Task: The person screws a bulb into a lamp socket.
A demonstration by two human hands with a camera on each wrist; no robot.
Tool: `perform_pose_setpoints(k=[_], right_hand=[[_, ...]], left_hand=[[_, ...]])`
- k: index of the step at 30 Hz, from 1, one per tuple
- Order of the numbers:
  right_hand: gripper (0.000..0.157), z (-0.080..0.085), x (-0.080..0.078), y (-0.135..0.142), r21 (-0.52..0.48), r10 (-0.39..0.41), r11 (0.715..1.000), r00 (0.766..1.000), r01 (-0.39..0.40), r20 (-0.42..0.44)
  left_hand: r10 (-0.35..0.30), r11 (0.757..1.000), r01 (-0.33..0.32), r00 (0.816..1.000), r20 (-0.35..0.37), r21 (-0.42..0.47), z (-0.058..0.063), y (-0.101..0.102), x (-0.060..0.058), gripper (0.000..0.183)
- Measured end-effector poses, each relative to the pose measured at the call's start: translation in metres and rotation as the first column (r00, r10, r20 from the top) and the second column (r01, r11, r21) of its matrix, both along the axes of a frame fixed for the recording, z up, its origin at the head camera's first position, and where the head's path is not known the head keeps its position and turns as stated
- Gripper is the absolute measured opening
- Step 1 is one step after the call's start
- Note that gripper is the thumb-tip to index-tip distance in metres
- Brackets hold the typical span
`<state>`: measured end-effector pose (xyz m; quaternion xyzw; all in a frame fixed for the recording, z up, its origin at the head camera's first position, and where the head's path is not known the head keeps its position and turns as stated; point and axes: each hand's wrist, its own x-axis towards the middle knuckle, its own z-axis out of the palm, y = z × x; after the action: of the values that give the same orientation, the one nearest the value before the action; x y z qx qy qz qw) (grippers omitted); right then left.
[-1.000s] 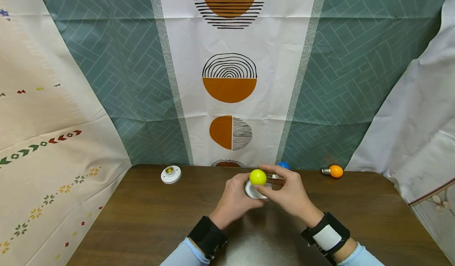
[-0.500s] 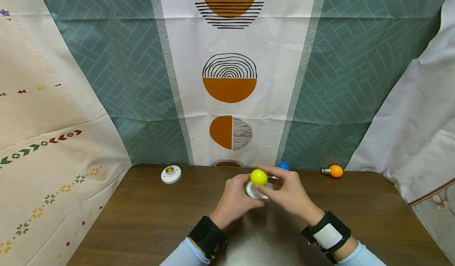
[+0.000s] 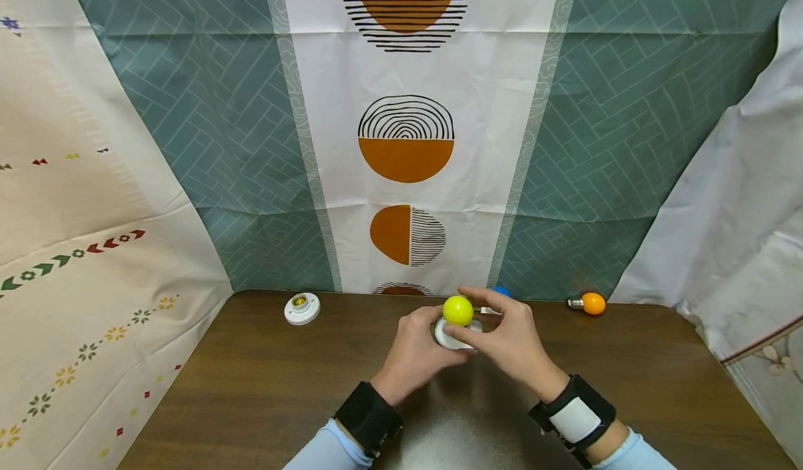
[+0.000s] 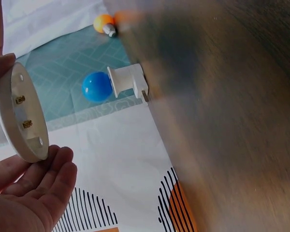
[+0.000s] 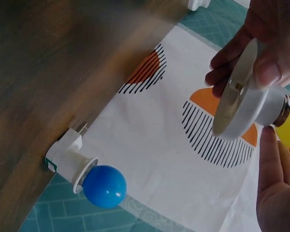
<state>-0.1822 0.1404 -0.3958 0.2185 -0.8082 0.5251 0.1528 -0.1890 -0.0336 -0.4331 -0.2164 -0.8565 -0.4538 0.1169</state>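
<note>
My left hand (image 3: 419, 348) grips a white round lamp holder (image 4: 26, 106) by its rim, thumb on one side and fingers on the other. The holder is raised off the table, its open back with brass contacts facing the left wrist camera. At its socket mouth sits a yellow light bulb (image 3: 458, 311), with part of its metal screw base (image 5: 283, 111) still showing in the right wrist view. My right hand (image 3: 511, 341) holds the bulb between thumb and fingers. Some of its fingertips are hidden behind the bulb.
A second white lamp holder (image 3: 302, 309) lies at the table's back left. Behind my right hand, a blue bulb (image 5: 104, 186) sits in a white plug-in socket (image 5: 70, 159) with metal prongs. Farther right, an orange bulb (image 3: 592, 302) lies on its side. Patterned cloth (image 3: 401, 240) hangs behind the table (image 3: 282, 393).
My right hand's fingers have shifted slightly around the yellow bulb. The bulb and holder have moved very little, and my left hand keeps its grip.
</note>
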Motion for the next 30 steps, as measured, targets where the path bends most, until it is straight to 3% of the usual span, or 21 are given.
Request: perform_pose_setpoints(k=[10,14,18,30], right_hand=[[0.050,0.013,0.005,0.001,0.025,0.153,0.988,0.988,-0.153,0.002],[0.046,0.017,0.008,-0.001,-0.010,0.125,0.992,0.992,-0.125,-0.007],[0.047,0.005,0.002,0.002,-0.014,0.092,0.996,0.996,-0.092,0.002],[0.047,0.002,-0.001,0.007,0.001,0.144,0.990,0.989,-0.144,0.027]], left_hand=[[-0.017,1.000,0.017,0.999,-0.028,-0.007,0.001,0.000,-0.001,0.052],[-0.028,1.000,0.028,0.999,-0.027,0.001,0.002,0.000,-0.002,0.052],[-0.026,1.000,0.026,0.999,-0.019,0.000,0.002,0.000,-0.002,0.052],[-0.033,0.999,0.032,0.999,-0.015,-0.033,0.003,-0.001,-0.002,0.055]])
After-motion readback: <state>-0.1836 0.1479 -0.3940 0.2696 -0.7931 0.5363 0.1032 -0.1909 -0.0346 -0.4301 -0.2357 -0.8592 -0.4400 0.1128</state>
